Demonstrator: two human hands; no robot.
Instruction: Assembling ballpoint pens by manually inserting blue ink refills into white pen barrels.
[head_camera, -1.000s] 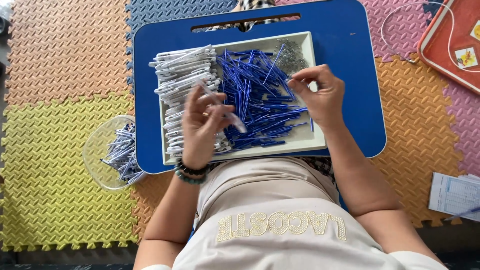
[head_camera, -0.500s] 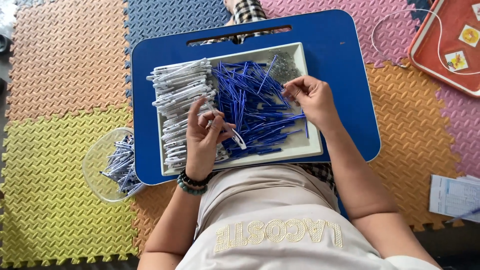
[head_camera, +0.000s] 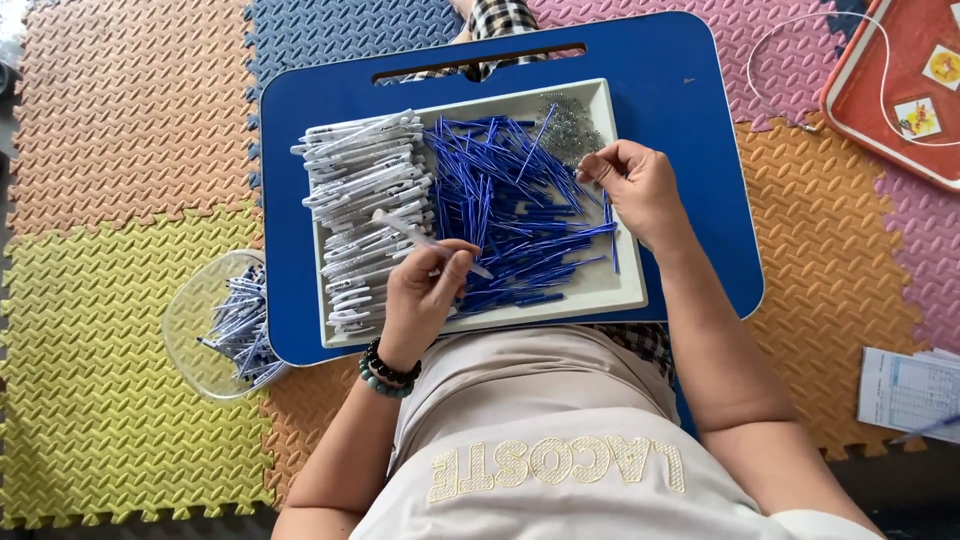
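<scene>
The left hand (head_camera: 425, 290) pinches a clear pen barrel (head_camera: 425, 238) over the white tray (head_camera: 628, 290); the right hand (head_camera: 640, 190) closes its fingertips on a small spring (head_camera: 588, 158). Steadying the barrel level should make loading a blue refill (head_camera: 520, 210) easier.

Smooth, slightly glossy blue plastic on the lap desk (head_camera: 700, 150). Inside it, matt white plastic tray (head_camera: 625, 285) heaped with shiny blue plastic refills (head_camera: 520, 200), white plastic pen barrels (head_camera: 360, 190) and fine metal springs (head_camera: 565, 120). Left of the desk, clear glossy plastic bowl (head_camera: 190, 320). Beneath, rough, ridged foam floor mats (head_camera: 110, 120). Polished beads on the left-wrist bracelet (head_camera: 385, 372).
</scene>
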